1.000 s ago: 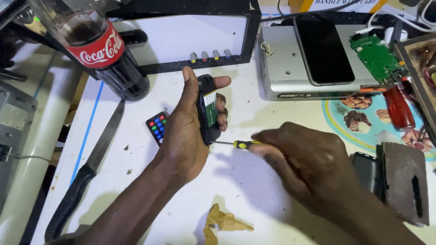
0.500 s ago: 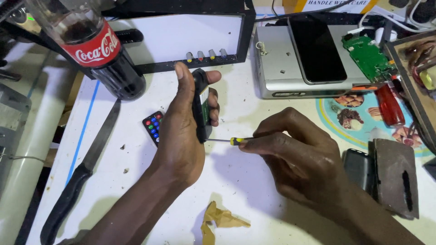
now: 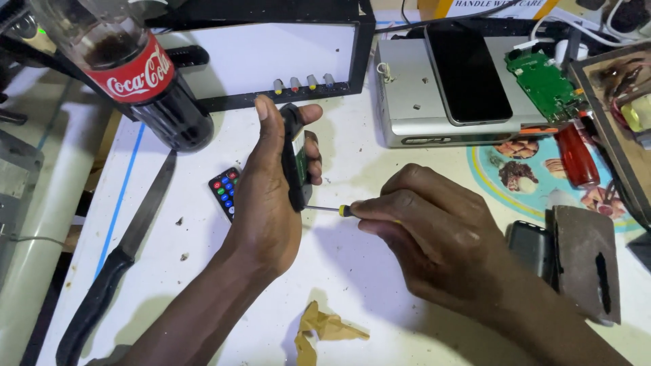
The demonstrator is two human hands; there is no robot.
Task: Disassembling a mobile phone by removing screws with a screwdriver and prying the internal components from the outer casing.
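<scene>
Against the black device (image 3: 293,159), same screwdriver (image 3: 330,209); both hands barely lower.

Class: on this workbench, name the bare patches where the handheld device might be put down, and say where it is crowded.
Bare white table lies between the knife and the left hand, and around the brown paper scrap. The right side is crowded: silver box, phone, circuit board, red handle.

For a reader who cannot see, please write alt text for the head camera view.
The left hand holds a small black device upright on a white table while the right hand presses a screwdriver into its lower edge.
</scene>
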